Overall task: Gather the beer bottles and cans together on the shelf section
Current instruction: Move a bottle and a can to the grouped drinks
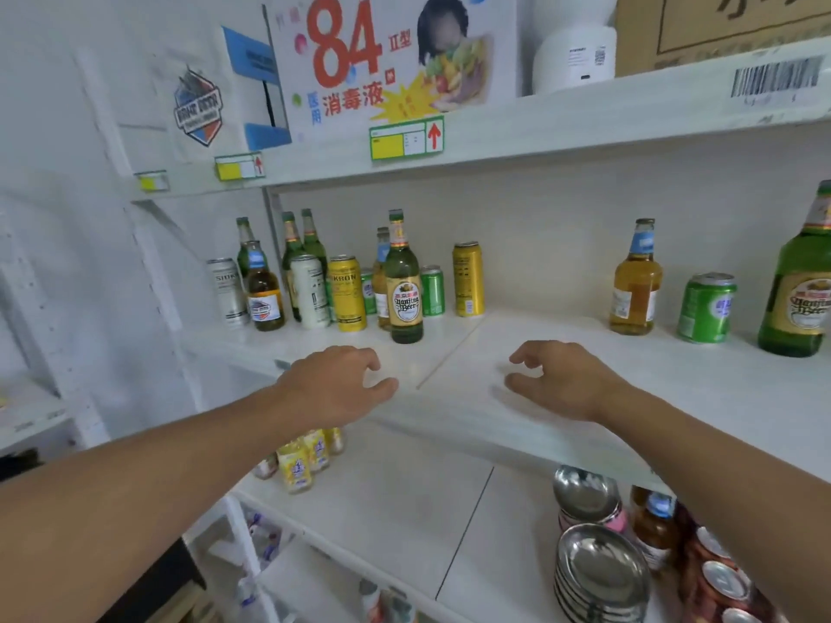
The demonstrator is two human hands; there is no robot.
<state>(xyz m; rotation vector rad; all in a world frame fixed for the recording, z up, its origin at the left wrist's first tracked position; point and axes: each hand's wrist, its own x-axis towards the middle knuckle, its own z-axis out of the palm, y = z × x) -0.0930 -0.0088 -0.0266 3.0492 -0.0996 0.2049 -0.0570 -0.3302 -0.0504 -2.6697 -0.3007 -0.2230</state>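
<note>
Two bare hands out over the front of the white middle shelf point(562, 438), both holding nothing. Left hand point(335, 384) at about 7 o'clock from frame centre, fingers loosely curled, thumb poking toward the right. Right hand point(562, 379) at about 4 o'clock, also slack, fingers drooping down toward the shelf board. Can't tell whether fingertips actually touch the surface.

Main cluster of beer sitting at 11 o'clock, back left of the shelf: a tall green Yanjing bottle point(404, 281) at the front, all upright. Just left of it a yellow can point(346, 293), then a white can point(309, 290), an amber bottle with a blue neck label point(263, 290), and a silver can point(226, 290) at the far left end. Several green bottles point(299, 249) packed behind those. Right of the Yanjing bottle, a small green can point(432, 290) and a tall gold can point(467, 278), close together.

Stragglers way over at 3 o'clock, well apart from the cluster: an amber bottle point(635, 281), a green can point(707, 308) just beside it, and a big green bottle point(802, 285) cut off by the right edge.

Up at 12 o'clock, a white box with a big red 84 point(391, 56) on the top shelf. Down at 5 o'clock, stacked steel bowls point(600, 573) on the lower shelf; small yellow bottles point(299, 465) at 7 o'clock.
</note>
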